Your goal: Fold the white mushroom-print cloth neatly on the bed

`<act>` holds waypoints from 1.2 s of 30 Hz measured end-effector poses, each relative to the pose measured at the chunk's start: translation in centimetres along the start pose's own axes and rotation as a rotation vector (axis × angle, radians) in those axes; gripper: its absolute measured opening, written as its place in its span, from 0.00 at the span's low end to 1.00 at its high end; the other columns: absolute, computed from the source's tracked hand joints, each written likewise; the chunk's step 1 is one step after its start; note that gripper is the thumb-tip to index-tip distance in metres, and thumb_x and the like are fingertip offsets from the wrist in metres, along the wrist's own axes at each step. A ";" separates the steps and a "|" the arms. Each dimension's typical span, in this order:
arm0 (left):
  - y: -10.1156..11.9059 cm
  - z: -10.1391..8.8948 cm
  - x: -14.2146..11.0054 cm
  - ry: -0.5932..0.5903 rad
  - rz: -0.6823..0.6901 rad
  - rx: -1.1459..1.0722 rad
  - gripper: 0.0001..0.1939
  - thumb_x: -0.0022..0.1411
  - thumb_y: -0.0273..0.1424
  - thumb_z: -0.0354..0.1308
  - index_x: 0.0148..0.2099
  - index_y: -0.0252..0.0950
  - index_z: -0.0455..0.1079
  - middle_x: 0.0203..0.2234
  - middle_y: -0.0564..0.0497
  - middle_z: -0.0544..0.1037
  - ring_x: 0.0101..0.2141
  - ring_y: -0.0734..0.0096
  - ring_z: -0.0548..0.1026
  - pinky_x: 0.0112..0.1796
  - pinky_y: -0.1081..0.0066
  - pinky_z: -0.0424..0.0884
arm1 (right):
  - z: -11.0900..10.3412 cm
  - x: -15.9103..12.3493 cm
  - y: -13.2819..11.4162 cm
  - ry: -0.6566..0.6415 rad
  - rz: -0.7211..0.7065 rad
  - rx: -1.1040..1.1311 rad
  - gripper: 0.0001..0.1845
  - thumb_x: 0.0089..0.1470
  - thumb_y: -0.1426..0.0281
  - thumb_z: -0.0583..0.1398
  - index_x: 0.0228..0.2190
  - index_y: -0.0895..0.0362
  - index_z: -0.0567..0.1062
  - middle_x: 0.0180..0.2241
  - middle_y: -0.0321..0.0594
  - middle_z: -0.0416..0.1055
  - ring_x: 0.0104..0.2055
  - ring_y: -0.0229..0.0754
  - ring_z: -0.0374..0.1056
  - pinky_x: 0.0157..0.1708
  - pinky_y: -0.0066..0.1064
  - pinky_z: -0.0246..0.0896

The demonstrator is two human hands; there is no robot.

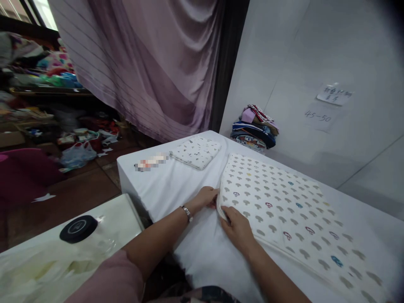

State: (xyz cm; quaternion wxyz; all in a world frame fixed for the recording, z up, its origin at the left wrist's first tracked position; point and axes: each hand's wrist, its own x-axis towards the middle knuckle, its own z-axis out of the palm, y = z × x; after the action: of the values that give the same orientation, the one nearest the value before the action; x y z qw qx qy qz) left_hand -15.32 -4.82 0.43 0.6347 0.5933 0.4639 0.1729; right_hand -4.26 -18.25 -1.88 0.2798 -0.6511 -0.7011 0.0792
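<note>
A white folded blanket (277, 202) printed with grey, red and blue mushrooms lies flat on the white-covered table (186, 202). My left hand (206, 197), below a wrist with a metal watch, pinches the blanket's layered left edge. Closer to me, my right hand (237, 227) grips the same edge near its front corner, thumb on top and fingers at the fold. The fingertips of both hands are partly hidden by the layers. Further back on the table rests a smaller folded white cloth (198, 152) with a tiny dark print.
A pixelated item (151, 161) lies by the table's left edge. At the wall stands a pile of folded clothes (254, 128). A purple curtain (158, 63) hangs behind. On a lower surface at left sits a round black object (78, 229) on clear plastic.
</note>
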 end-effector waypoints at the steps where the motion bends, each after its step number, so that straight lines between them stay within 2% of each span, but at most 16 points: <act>1: 0.0 0.0 0.0 0.000 0.000 -0.001 0.14 0.57 0.38 0.52 0.25 0.33 0.62 0.15 0.54 0.69 0.18 0.75 0.68 0.23 0.74 0.69 | 0.0 0.0 0.0 0.003 0.001 0.001 0.17 0.54 0.70 0.52 0.46 0.53 0.67 0.38 0.40 0.70 0.41 0.43 0.65 0.40 0.32 0.61; 9: -0.2 -0.2 0.8 -0.020 -0.028 0.032 0.07 0.54 0.30 0.53 0.27 0.33 0.64 0.15 0.55 0.69 0.16 0.76 0.68 0.22 0.75 0.68 | -0.1 0.0 -0.1 0.012 0.008 0.019 0.17 0.52 0.70 0.53 0.46 0.52 0.68 0.38 0.39 0.70 0.41 0.42 0.66 0.40 0.32 0.61; 15: 0.4 -0.1 2.4 -0.035 -0.036 0.127 0.06 0.50 0.28 0.54 0.24 0.32 0.64 0.11 0.53 0.68 0.16 0.72 0.68 0.21 0.74 0.67 | -0.2 0.1 -0.1 0.010 0.046 0.058 0.18 0.51 0.70 0.53 0.46 0.52 0.68 0.39 0.39 0.71 0.40 0.42 0.66 0.40 0.32 0.61; 19: 0.2 -0.3 3.0 -0.003 0.007 0.166 0.05 0.49 0.27 0.54 0.23 0.33 0.63 0.10 0.55 0.65 0.15 0.74 0.67 0.21 0.74 0.66 | -0.2 0.1 0.0 -0.004 0.076 0.078 0.19 0.51 0.70 0.54 0.46 0.52 0.68 0.40 0.38 0.71 0.40 0.42 0.66 0.40 0.32 0.61; 26: -1.3 -1.0 3.4 0.035 0.121 0.177 0.03 0.48 0.28 0.54 0.27 0.34 0.63 0.14 0.56 0.66 0.18 0.76 0.67 0.21 0.77 0.64 | -0.9 0.3 -0.6 -0.075 0.081 0.097 0.20 0.49 0.71 0.54 0.46 0.51 0.69 0.38 0.37 0.71 0.38 0.41 0.66 0.38 0.31 0.60; 31: -1.6 -0.7 3.5 0.017 0.141 0.201 0.05 0.47 0.28 0.54 0.30 0.33 0.65 0.15 0.57 0.67 0.18 0.76 0.68 0.21 0.78 0.64 | -1.6 1.8 -0.6 -0.058 0.170 0.240 0.12 0.52 0.64 0.55 0.36 0.54 0.74 0.29 0.36 0.71 0.30 0.38 0.65 0.29 0.28 0.59; 36: -1.3 -0.7 3.1 0.023 0.164 0.262 0.05 0.47 0.29 0.55 0.29 0.34 0.65 0.16 0.55 0.68 0.19 0.75 0.68 0.21 0.77 0.62 | -1.3 5.7 0.4 0.009 0.301 0.338 0.13 0.52 0.63 0.53 0.25 0.56 0.73 0.20 0.34 0.68 0.23 0.37 0.63 0.23 0.26 0.56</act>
State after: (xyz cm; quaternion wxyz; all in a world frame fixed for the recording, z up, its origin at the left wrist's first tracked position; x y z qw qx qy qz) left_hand -14.75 -2.34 -1.87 0.5304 0.7049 0.4397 0.1689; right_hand -3.28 -13.08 0.64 0.3730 -0.6925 -0.5717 0.2335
